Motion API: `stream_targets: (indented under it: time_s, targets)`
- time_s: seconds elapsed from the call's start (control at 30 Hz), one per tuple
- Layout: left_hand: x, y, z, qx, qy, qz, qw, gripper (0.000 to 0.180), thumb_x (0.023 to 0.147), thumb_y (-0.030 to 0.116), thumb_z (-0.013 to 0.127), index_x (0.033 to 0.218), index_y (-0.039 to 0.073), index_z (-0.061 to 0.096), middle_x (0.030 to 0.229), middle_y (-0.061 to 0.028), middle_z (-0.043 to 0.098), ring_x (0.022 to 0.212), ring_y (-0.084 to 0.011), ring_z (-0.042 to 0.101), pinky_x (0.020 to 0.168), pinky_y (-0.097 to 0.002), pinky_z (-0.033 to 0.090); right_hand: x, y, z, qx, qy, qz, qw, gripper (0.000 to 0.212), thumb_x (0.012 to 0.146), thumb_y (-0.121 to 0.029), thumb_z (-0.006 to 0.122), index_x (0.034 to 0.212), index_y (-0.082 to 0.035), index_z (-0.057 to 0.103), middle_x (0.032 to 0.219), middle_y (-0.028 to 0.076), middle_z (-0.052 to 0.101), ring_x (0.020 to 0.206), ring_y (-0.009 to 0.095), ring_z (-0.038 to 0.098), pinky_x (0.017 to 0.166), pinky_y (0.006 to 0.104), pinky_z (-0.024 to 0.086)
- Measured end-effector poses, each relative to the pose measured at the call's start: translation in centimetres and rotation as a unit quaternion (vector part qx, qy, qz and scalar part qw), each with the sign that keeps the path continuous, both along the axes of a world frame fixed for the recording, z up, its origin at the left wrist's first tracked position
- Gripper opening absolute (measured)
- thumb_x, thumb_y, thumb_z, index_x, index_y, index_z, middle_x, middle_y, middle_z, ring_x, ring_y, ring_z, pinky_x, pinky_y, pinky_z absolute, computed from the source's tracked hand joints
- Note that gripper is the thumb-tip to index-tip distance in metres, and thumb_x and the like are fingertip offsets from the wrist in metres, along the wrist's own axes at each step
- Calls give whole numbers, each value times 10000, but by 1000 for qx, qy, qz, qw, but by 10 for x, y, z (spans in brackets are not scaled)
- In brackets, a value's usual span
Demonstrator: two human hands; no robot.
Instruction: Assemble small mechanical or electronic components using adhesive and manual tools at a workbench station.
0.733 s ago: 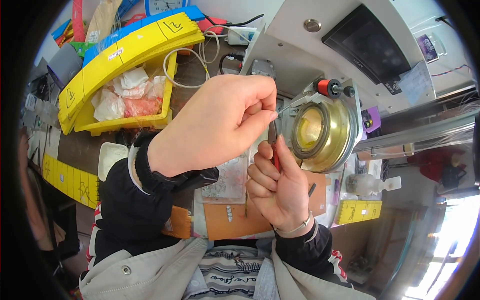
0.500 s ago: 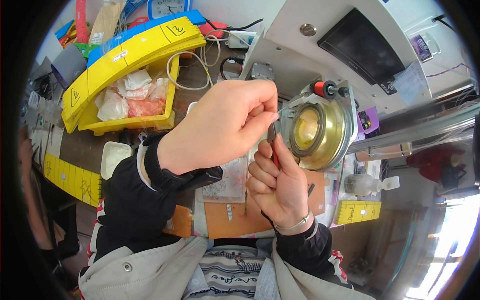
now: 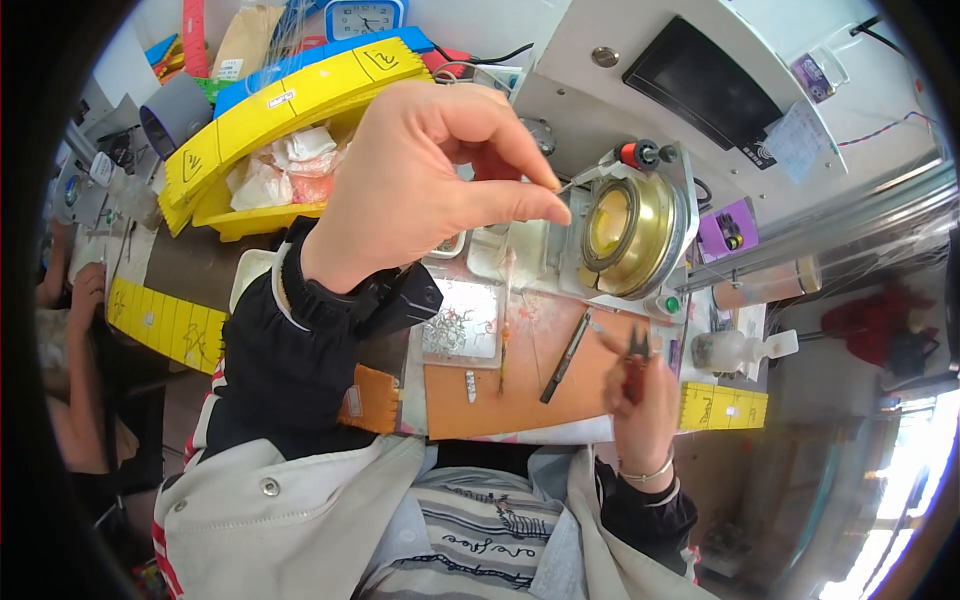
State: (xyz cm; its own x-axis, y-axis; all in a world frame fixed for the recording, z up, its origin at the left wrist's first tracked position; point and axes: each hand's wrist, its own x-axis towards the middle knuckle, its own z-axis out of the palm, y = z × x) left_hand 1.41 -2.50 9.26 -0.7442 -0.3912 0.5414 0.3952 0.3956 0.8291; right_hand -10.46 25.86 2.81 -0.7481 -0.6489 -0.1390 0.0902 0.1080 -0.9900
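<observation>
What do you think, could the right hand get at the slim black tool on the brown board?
Probably yes: the slim black tool lies uncovered left of the right hand, though red-handled pliers occupy that hand.

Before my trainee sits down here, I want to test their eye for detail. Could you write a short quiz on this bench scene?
1. Which of the wearer's hands holds the red-handled pliers?
2. True or false: the dark pen-shaped tool lies on the orange-brown board.
3. In the picture, the spool just above the brass-coloured wheel is: a) green, b) red, c) blue.

Key: 1. the right hand; 2. true; 3. b.
</observation>
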Motion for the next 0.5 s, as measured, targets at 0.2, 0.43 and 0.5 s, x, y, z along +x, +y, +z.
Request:
stream_targets:
  time_s: [0.2, 0.43, 0.5]
  targets:
    - [57, 5, -12, -37, 31, 132, 990, 80, 824, -30, 767, 899, -39, 740, 815, -43, 705, 725, -83, 638, 662, -217, 487, -49, 80, -43, 99, 137, -110, 980, 387, 1077, -171, 400, 1314, 33, 629, 785, 21, 584, 632, 88, 475, 547, 224, 349]
    - [158, -83, -64, -393, -285, 416, 769, 405, 925, -31, 590, 1308, 82, 662, 1360, -225, 617, 1344, -350, 521, 1116, -407, 399, -69, 102, -58, 293, 548, -87, 778, 504, 881, 17, 595, 1384, 14, 563, 1371, 215, 554, 1174, 382, 575, 1025, 430, 438]
    - [169, -97, -77, -403, -288, 449, 743, 451, 931, -13, 597, 1362, 117, 628, 1354, -213, 627, 1365, -370, 504, 1105, -404, 405, -66, 91, -56, 233, 562, -107, 786, 488, 885, 20, 591, 1372, 13, 570, 1356, 213, 566, 1191, 388, 566, 1039, 450, 422]
